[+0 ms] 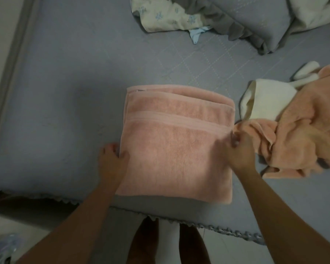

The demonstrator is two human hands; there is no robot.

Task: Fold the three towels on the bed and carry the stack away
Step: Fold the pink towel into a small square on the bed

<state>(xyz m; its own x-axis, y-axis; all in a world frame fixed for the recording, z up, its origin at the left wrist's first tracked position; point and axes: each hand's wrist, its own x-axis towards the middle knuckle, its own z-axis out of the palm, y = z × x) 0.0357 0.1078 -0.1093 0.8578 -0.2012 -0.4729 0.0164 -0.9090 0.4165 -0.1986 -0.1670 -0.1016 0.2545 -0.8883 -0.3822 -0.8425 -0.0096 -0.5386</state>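
Observation:
A pink towel (176, 141) lies folded into a rough square on the grey bed (65, 92), near its front edge. My left hand (111, 158) grips the towel's left edge, thumb on top. My right hand (240, 151) pinches the towel's right edge. To the right lies a crumpled peach towel (301, 134), unfolded. A cream white towel (269, 100) sits partly under it, also unfolded.
A heap of grey bedding (255, 21) and a floral cloth (166, 14) lies at the far side of the bed. The bed's scalloped front edge (179, 220) runs just below the folded towel. My legs stand on the pale floor below.

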